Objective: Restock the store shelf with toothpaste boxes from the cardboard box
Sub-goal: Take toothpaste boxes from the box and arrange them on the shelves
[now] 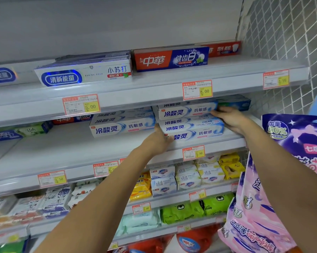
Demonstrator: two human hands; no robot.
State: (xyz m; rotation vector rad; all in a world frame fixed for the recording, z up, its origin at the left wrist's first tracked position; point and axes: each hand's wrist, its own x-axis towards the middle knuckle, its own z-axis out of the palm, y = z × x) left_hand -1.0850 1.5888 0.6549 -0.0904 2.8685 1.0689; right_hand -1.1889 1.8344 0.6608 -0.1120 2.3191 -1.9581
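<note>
A stack of white-and-blue toothpaste boxes (190, 123) stands on the second shelf (72, 154) from the top, right of centre. My left hand (158, 138) presses against the stack's left end at the bottom box. My right hand (229, 119) clasps the stack's right end, fingers on the upper box. Both hands grip the stack between them. A second stack of the same boxes (123, 123) sits just to the left. The cardboard box is out of view.
The top shelf (154, 83) carries a white-blue toothpaste box (84, 73) and a red-blue one (170, 58). Price tags (197, 89) line the shelf edges. Soap and wipes fill the lower shelves (172, 199). Purple and pink hanging packs (274, 189) crowd the right side.
</note>
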